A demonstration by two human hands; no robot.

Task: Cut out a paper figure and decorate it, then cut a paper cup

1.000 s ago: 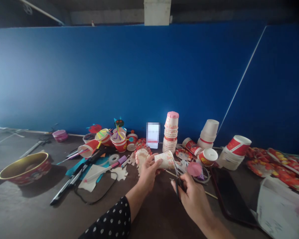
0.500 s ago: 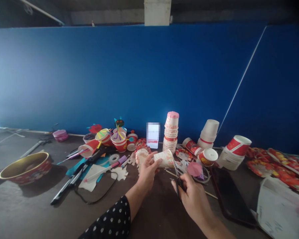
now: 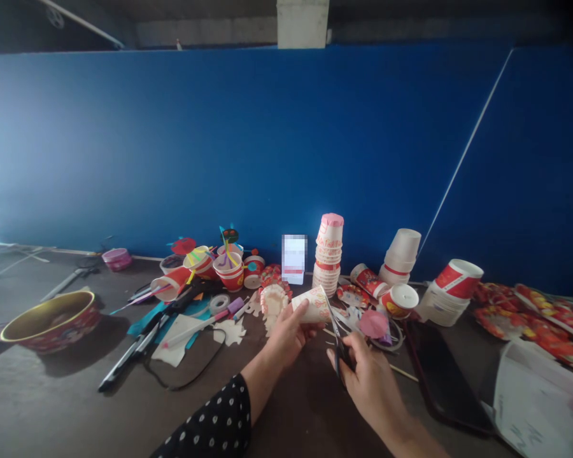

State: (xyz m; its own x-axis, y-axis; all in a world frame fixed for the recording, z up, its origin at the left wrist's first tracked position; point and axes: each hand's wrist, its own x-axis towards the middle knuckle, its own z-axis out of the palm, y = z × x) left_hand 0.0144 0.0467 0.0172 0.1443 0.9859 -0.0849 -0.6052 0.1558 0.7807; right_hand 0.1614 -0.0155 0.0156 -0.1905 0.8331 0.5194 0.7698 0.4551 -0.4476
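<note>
A white paper cup (image 3: pixel 311 305) with red and orange markings lies tilted on its side in my left hand (image 3: pixel 289 334), thumb on top and fingers beneath. My right hand (image 3: pixel 363 366) is closed round the dark handles of a pair of scissors (image 3: pixel 338 348). The blades point up and away from me, at the right end of the cup; whether they bite into the paper I cannot tell. Just behind the cup stands a tall stack of paper cups (image 3: pixel 328 264) with a pink top. A cut, scalloped paper piece (image 3: pixel 273 302) lies to the left of the cup.
A phone (image 3: pixel 293 261) stands upright against the blue wall. On the left are decorated cups (image 3: pixel 229 273), a tape roll (image 3: pixel 219 304) and a gold-rimmed bowl (image 3: pixel 52 324). To the right lie a dark tablet-like slab (image 3: pixel 444 375), more stacked cups (image 3: pixel 451 292) and a plastic bag (image 3: pixel 535 394).
My left hand has shifted and turned the cup slightly, its right end drawing a little to the left. The scissors have stayed in almost the same spot.
</note>
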